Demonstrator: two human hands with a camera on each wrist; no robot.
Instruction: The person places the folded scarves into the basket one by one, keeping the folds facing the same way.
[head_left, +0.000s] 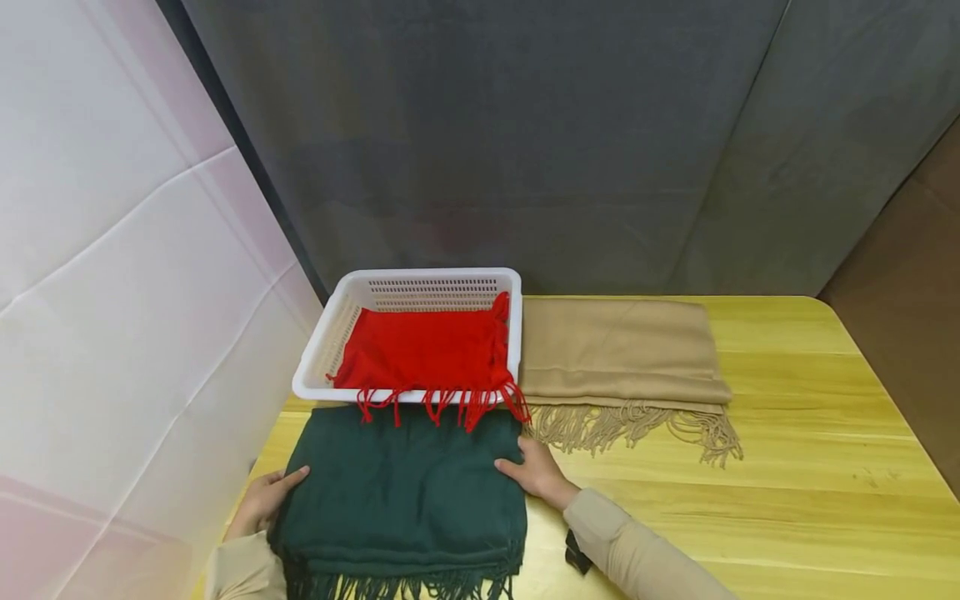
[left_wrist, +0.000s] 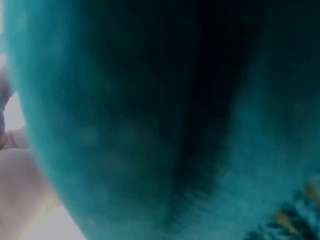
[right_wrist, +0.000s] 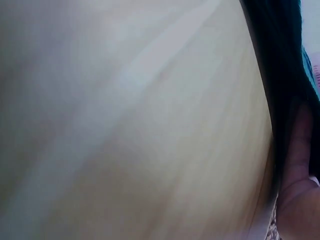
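A folded dark green scarf with fringe along its near edge lies in front of the basket. My left hand grips its left side, thumb on top and the other fingers hidden underneath. On the opposite side my right hand holds the scarf's edge, its thumb also lying over the cloth. Green cloth fills most of the left wrist view, blurred and close. In the right wrist view, a finger of the right hand reaches in beneath the dark cloth.
Behind the green scarf stands a white plastic basket with a folded red scarf inside, its fringe hanging over the front rim. A folded tan scarf lies to the right on the wooden table. A small black object is beside the right sleeve.
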